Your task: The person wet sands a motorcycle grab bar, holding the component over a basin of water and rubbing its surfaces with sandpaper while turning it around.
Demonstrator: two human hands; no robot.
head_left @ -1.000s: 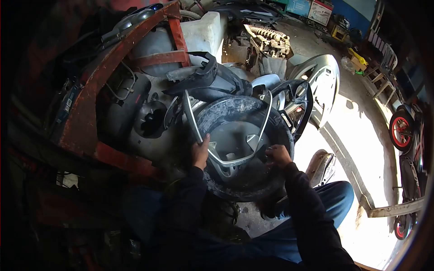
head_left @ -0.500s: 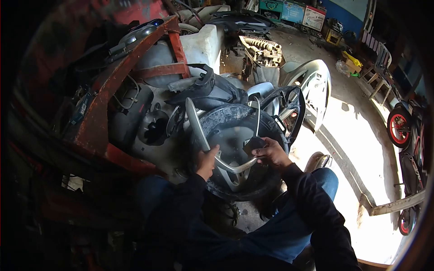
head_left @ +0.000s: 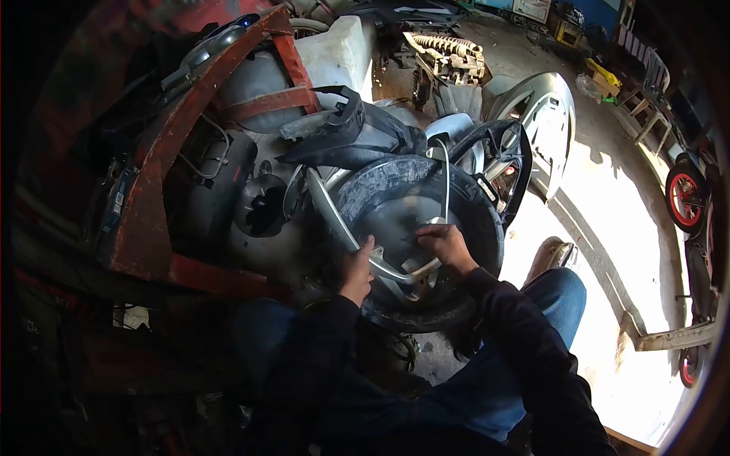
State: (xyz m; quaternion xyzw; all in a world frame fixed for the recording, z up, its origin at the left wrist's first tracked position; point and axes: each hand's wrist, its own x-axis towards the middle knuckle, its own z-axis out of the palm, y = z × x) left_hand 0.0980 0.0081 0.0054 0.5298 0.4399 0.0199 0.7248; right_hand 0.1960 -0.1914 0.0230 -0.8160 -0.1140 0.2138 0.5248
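A silver U-shaped motorcycle grab rail (head_left: pixel 331 208) lies tilted across a round black tub (head_left: pixel 365 187), its bend toward me. My left hand (head_left: pixel 357 272) is closed around the rail's left side near the bend. Over the right part of the tub is my right hand (head_left: pixel 447 246), fingers pinched together beside the rail's right arm. The dark piece it holds, which looks like sandpaper, is mostly hidden by the fingers now. Cloudy water (head_left: pixel 399 216) appears to fill part of the tub.
A black plastic fairing (head_left: pixel 357 137) rests behind the tub, and a large silver body panel (head_left: pixel 559 114) at its right. A rusty red metal frame (head_left: pixel 144 205) stands on the left, beside a dark cylinder (head_left: pixel 220 182). Motorcycles (head_left: pixel 688 201) stand at far right.
My right hand has moved up and slightly left along the rail's right side, and the dark piece has turned mostly out of sight. My left hand keeps its hold. The view has shifted a little.
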